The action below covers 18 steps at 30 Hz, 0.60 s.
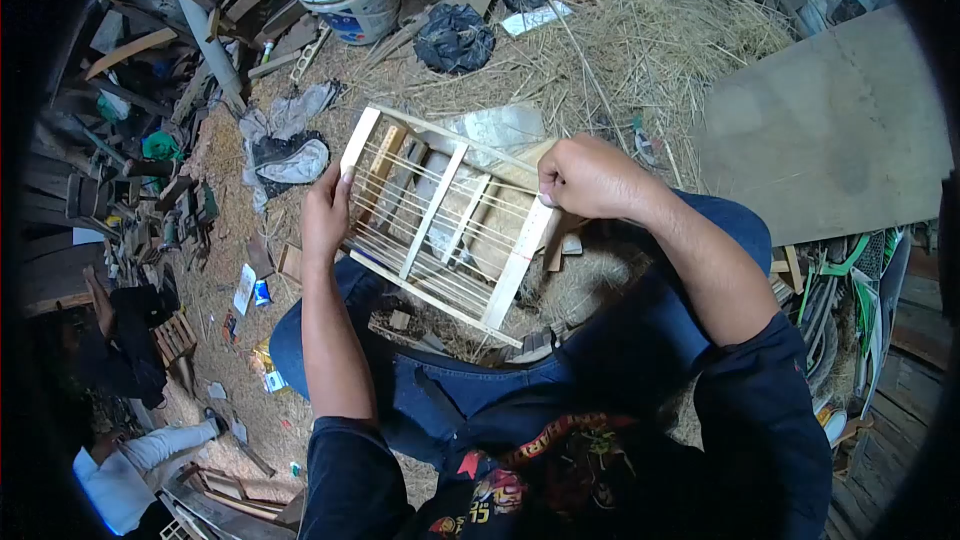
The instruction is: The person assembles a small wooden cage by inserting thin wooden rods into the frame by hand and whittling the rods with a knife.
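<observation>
A light wooden frame (pixel 432 210) with thin parallel rods across it is held tilted above my lap. My left hand (pixel 326 216) is closed around its left end piece. At the frame's right end, my right hand (pixel 592 178) is closed on the upper part of the end piece, the fingers curled. Through the rods, pieces of wood and a pale block (pixel 500 130) show on the ground behind the frame. The undersides of both hands are hidden.
A white bucket (pixel 352 0) and a black plastic bag (pixel 454 38) lie ahead on straw. A large board (pixel 825 130) is at the right, scrap wood (pixel 130 55) at the left. Two other people sit at the lower left, one in white trousers (pixel 160 448).
</observation>
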Each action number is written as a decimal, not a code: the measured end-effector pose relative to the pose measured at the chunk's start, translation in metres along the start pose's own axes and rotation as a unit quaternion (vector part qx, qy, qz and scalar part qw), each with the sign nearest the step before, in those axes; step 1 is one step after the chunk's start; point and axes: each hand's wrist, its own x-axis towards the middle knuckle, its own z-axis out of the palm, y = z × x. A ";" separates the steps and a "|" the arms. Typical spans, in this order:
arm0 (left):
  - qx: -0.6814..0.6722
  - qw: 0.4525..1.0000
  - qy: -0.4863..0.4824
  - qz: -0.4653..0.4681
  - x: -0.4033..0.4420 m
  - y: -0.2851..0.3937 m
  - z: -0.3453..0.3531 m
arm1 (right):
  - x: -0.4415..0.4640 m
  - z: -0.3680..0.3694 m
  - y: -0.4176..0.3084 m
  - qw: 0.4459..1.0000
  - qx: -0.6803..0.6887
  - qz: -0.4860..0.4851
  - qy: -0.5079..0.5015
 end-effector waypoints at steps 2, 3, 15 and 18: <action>0.006 0.999 -0.018 -0.030 -0.004 0.014 -0.006 | 0.001 0.000 0.002 1.000 0.005 -0.006 -0.006; 0.006 0.999 -0.020 -0.036 -0.003 0.012 -0.003 | 0.002 0.000 0.002 1.000 0.007 -0.015 -0.005; 0.032 0.999 -0.008 -0.035 -0.002 0.012 -0.004 | 0.005 -0.003 0.005 1.000 -0.007 -0.014 -0.006; -0.004 0.999 -0.021 -0.045 -0.003 0.017 -0.004 | 0.005 -0.004 0.002 1.000 -0.006 -0.013 0.000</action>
